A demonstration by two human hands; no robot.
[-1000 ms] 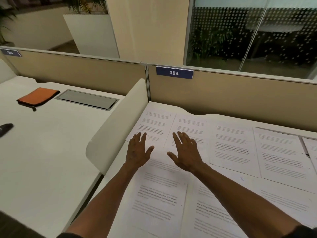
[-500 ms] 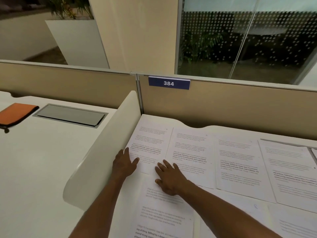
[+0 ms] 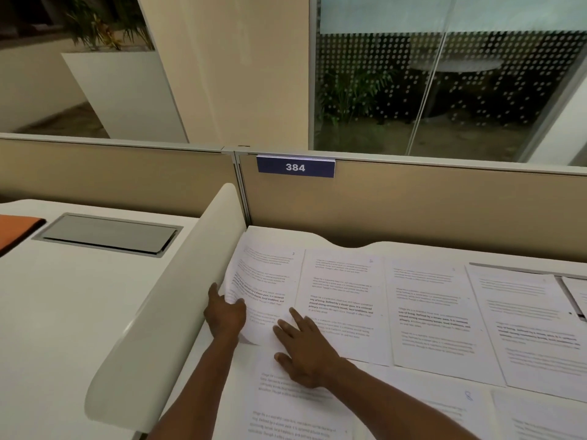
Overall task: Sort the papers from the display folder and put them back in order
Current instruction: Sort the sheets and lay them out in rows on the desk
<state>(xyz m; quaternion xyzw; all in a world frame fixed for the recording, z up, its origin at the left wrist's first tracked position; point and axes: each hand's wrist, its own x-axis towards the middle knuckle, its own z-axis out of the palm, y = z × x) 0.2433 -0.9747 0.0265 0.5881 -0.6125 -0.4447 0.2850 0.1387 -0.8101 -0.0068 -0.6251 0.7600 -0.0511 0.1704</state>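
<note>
Below the blue 384 sign (image 3: 295, 167) on the beige partition (image 3: 413, 211), printed papers lie in rows on the white desk (image 3: 317, 238). Directly beneath that sign sits the far-left sheet (image 3: 266, 281), its near left edge lifted and curling. The left hand (image 3: 225, 315) pinches this raised edge, thumb on top and the other fingers hidden under the paper. Just to the right, the right hand (image 3: 301, 354) lies flat with fingers spread, pressing on the same sheet's lower right corner and on the sheet below (image 3: 286, 404).

A curved white divider (image 3: 178, 300) rises left of the sign, hard against the lifted sheet's edge and hemming in the left hand. Beyond the divider, a grey hatch (image 3: 109, 233) is set in the neighbouring desk, with an orange pouch (image 3: 17, 228) cut off at the frame's edge.

Further right of the sign, more sheets (image 3: 428, 312) run out of frame. Their text is too blurred to read, and the handwritten corner numbers are hard to make out. I cannot make out the display folder with any certainty.
</note>
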